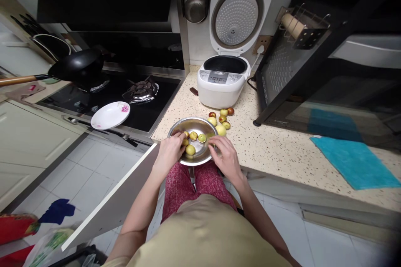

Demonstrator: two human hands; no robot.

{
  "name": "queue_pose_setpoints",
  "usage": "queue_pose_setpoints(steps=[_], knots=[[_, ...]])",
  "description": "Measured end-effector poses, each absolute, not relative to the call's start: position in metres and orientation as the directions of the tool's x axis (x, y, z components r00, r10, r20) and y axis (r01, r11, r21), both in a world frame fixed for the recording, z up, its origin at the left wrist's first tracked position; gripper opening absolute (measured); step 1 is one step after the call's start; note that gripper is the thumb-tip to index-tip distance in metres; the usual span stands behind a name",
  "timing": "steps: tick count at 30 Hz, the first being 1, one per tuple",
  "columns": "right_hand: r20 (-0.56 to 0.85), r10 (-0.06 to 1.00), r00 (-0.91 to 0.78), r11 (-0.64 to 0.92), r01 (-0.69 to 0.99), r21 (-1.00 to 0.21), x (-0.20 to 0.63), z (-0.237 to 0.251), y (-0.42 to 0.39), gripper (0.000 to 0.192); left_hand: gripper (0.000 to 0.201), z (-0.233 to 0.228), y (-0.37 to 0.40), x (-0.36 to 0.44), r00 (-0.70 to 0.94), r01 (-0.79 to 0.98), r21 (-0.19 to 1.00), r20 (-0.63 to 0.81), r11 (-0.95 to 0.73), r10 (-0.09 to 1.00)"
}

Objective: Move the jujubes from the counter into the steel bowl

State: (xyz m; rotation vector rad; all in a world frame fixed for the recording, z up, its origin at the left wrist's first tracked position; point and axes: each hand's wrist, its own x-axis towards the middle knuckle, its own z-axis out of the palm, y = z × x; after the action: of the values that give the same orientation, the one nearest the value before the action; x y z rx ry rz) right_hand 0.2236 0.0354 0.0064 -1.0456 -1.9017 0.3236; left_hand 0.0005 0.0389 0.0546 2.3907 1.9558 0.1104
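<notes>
A shallow steel bowl (178, 127) sits at the front edge of the counter, with several yellow-green jujubes (190, 149) in it. My left hand (169, 152) reaches over the bowl's left side, its fingers closed on a jujube (185, 142) inside. At the right rim is my right hand (226, 156), thumb and fingers bent together; what lies between them is mostly hidden. Behind the bowl, more jujubes (221, 129), some green and some reddish brown, lie loose on the speckled counter (247, 144).
A white rice cooker (216, 94) with its lid raised stands behind the jujubes. A flowered plate (109, 116) rests by the stove's front edge, with a wok (78, 66) farther back. To the right lies a blue cloth (354, 160). An open cabinet door (115, 196) juts out at left.
</notes>
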Motion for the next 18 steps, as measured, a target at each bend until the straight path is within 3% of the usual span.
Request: queue_pose_setpoints(steps=[6, 12, 18], knots=[[0.606, 0.792, -0.072, 0.479, 0.689, -0.544, 0.255, -0.004, 0.065, 0.026, 0.024, 0.051, 0.035, 0.000, 0.208, 0.973, 0.094, 0.055, -0.212, 0.977], [0.516, 0.852, -0.086, 0.380, 0.781, -0.496, 0.276, -0.017, 0.088, 0.042, 0.020, 0.060, 0.020, 0.001, 0.212, 0.971, 0.076, 0.159, -0.226, 0.964], [0.466, 0.875, -0.133, 0.377, 0.791, -0.482, 0.274, -0.025, 0.092, 0.049, 0.012, 0.057, 0.004, 0.007, 0.188, 0.903, 0.288, 0.402, -0.319, 0.896]])
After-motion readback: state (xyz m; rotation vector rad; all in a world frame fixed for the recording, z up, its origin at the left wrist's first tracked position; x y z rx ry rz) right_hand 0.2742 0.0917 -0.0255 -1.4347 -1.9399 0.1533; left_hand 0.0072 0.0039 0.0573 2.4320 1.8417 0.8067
